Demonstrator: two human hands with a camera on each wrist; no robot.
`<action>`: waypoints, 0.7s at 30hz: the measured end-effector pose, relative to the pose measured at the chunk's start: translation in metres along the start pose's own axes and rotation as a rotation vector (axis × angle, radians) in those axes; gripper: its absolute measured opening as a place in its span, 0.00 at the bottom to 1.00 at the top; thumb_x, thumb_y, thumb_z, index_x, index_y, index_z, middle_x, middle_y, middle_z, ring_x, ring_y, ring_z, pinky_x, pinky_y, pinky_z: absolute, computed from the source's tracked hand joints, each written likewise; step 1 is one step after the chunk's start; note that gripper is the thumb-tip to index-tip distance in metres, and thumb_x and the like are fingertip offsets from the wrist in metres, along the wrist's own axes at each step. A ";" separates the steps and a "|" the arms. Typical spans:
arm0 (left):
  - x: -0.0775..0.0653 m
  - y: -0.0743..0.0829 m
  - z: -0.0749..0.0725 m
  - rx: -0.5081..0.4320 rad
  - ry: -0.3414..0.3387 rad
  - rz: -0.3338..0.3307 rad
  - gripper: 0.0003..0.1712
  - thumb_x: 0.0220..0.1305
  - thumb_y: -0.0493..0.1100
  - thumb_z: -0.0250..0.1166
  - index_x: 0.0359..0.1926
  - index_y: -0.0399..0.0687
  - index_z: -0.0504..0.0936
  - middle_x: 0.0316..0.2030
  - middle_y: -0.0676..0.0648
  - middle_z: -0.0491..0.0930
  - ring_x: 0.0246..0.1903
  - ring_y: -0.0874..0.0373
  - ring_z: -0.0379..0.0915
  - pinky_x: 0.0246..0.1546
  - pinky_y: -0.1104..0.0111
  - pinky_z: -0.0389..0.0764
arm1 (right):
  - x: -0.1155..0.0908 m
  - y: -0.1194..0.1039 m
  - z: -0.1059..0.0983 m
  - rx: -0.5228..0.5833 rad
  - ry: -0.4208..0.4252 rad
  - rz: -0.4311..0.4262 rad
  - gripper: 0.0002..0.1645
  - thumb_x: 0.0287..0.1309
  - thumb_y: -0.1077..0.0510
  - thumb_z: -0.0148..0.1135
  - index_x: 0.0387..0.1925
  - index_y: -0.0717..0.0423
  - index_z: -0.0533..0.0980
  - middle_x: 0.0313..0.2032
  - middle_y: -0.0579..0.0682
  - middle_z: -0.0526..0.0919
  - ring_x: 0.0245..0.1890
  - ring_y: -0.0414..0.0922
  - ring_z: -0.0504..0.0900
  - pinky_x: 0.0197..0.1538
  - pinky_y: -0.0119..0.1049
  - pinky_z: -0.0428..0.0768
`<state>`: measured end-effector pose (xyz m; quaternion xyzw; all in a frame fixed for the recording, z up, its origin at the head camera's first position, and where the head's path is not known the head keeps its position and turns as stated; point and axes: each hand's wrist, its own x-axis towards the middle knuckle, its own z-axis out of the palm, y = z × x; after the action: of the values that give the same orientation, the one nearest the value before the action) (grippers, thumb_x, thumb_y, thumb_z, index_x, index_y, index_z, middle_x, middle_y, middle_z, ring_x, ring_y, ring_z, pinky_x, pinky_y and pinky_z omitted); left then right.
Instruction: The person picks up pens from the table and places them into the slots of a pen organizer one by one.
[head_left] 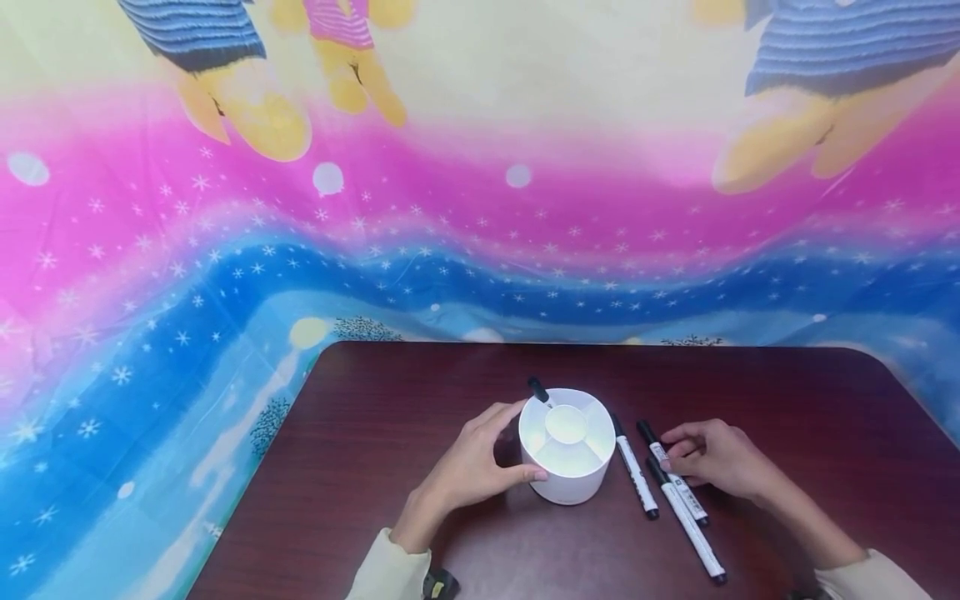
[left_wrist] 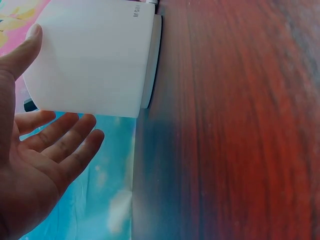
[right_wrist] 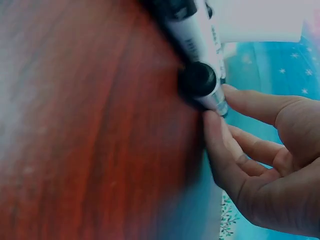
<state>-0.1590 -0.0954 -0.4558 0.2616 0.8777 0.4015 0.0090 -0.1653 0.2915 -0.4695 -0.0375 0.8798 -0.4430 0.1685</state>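
Observation:
A round white pen holder [head_left: 572,492] with a ring-shaped centre stands on the table. One black-capped marker [head_left: 538,389] leans in its back left compartment. My left hand [head_left: 480,462] rests against the holder's left side, thumb along the front and fingers spread, relaxed, in the left wrist view [left_wrist: 55,145]. Right of the holder lie three white markers with black ends. My right hand [head_left: 723,458] pinches the farthest right marker [head_left: 687,497] between thumb and fingertips. Another marker [head_left: 693,533] lies against it, nearer me, and the third marker [head_left: 636,471] lies beside the holder.
The dark reddish wooden table [head_left: 375,417] has rounded far corners. Behind it hangs a colourful printed cloth [head_left: 480,217] with snowflakes, reaching down along the table's left and right edges. A black wrist device [head_left: 441,583] shows at my left sleeve.

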 end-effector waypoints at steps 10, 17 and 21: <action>0.000 0.000 0.001 0.004 -0.001 -0.007 0.55 0.55 0.64 0.83 0.81 0.68 0.67 0.64 0.58 0.80 0.63 0.61 0.77 0.66 0.56 0.82 | -0.013 -0.003 -0.018 0.087 -0.061 -0.057 0.32 0.71 0.63 0.65 0.69 0.79 0.70 0.47 0.59 0.89 0.43 0.40 0.89 0.44 0.39 0.91; 0.000 0.001 0.000 0.010 -0.002 -0.008 0.55 0.55 0.64 0.83 0.81 0.67 0.67 0.64 0.57 0.80 0.62 0.61 0.77 0.65 0.57 0.82 | -0.019 -0.014 -0.020 0.176 -0.028 -0.085 0.37 0.73 0.62 0.66 0.72 0.81 0.64 0.54 0.68 0.86 0.46 0.39 0.89 0.48 0.42 0.92; 0.000 0.001 0.000 0.009 -0.002 -0.007 0.55 0.55 0.64 0.83 0.81 0.66 0.68 0.64 0.57 0.80 0.61 0.61 0.77 0.64 0.59 0.83 | -0.020 -0.024 -0.016 0.220 0.019 -0.142 0.36 0.73 0.61 0.67 0.71 0.80 0.65 0.54 0.69 0.85 0.45 0.37 0.89 0.49 0.40 0.92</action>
<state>-0.1588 -0.0950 -0.4555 0.2592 0.8803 0.3972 0.0100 -0.1535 0.2939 -0.4367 -0.0768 0.8226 -0.5478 0.1315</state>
